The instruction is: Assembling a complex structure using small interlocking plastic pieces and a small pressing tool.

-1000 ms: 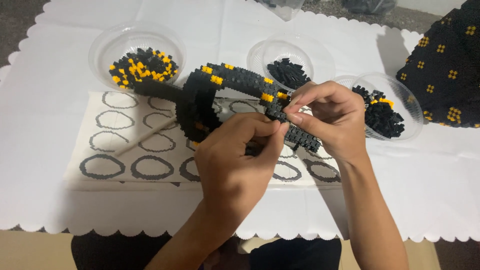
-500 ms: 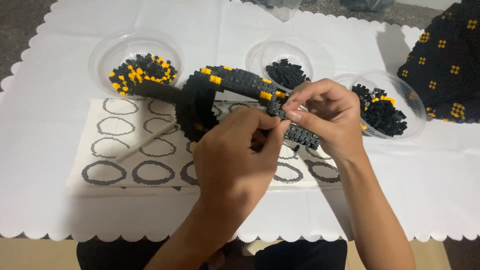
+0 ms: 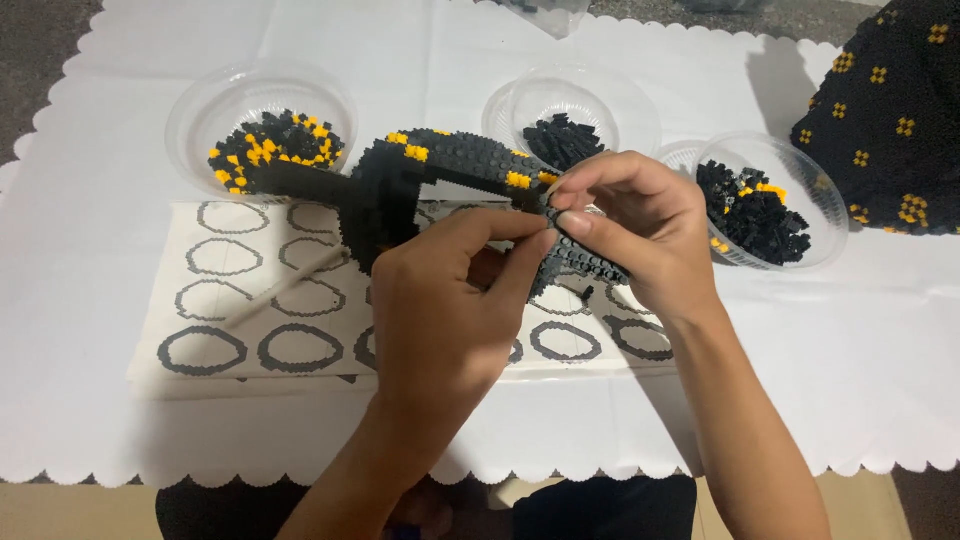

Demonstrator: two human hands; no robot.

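Note:
A curved ring-shaped model [image 3: 440, 165] built of small black and yellow blocks hangs over a printed sheet of ring outlines [image 3: 250, 310]. My right hand [image 3: 630, 225] grips the model's right end from above. My left hand [image 3: 450, 300] is in front of the model, its thumb and forefinger pinched at the same end, right against my right fingertips. Whether a loose block sits between those fingers is hidden. The model's lower middle is covered by my left hand.
Three clear round bowls hold loose blocks: black and yellow at the left [image 3: 265, 140], black in the middle [image 3: 570, 125], mostly black at the right [image 3: 765, 200]. A thin stick [image 3: 285, 285] lies on the sheet. A large black and yellow built piece [image 3: 890, 120] stands far right. White scalloped cloth [image 3: 120, 430] covers the table.
Both hands stay pinched at the model's right end; the model and hands have shifted only slightly. The bowls and the sheet have not moved.

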